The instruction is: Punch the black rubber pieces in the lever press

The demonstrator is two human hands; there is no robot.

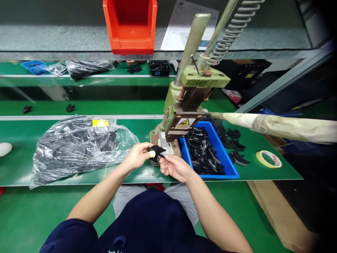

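Note:
Between my two hands is a curved black plastic piece (158, 150), held in front of the base of a green hand press (181, 119). My left hand (138, 154) pinches its left side, with yellow tape around the thumb. The fingers of my right hand (176, 167) are closed at its right end, on what looks like a small dark part; its exact shape is too small to tell. Right of the press stands a blue bin (231, 168) full of small black parts. A clear plastic bag (79, 151) of curved black pieces lies to the left.
The press's long wrapped lever (276, 124) reaches out to the right. Loose curved black pieces (234, 144) and a tape roll (269, 159) lie beyond the bin. An orange bin (131, 45) sits on the shelf above. A black tray (159, 72) is at the back.

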